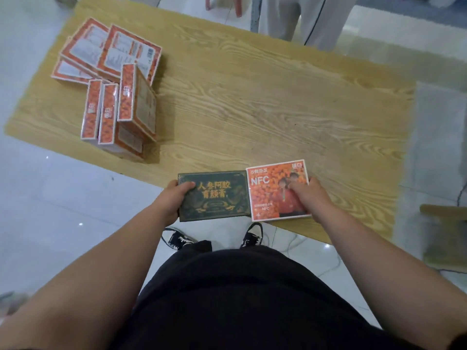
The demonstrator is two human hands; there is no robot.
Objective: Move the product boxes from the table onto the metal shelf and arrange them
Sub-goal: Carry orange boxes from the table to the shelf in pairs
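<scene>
While both hands are full, the boxes sit right at the near edge of the worktop (pixel 252 109). The left hand (pixel 174 200) grips the left end of a dark box (pixel 214 195), thumb curled over the printed top and fingers under it. The right hand (pixel 307 198) holds an orange box (pixel 267 188) by its right side, thumb pressed on the lid. The two boxes lie flat, face up and side by side, their inner edges touching or very nearly so. The dark box runs lengthwise along the near edge and partly overhangs it, while the orange one is close to square. I cannot tell whether either is lifted clear of the wood.

Farther out, a pile of orange boxes (pixel 113 87) fills the far-left part of the worktop, some stacked flat towards the far-left corner and three standing on edge just nearer. It lies forward and to the left, closer to the left hand than to the right.

The metal shelf is not in view, so the direction of the carry cannot be read. As I judge it, this pair is ready to go, one box per hand.
</scene>
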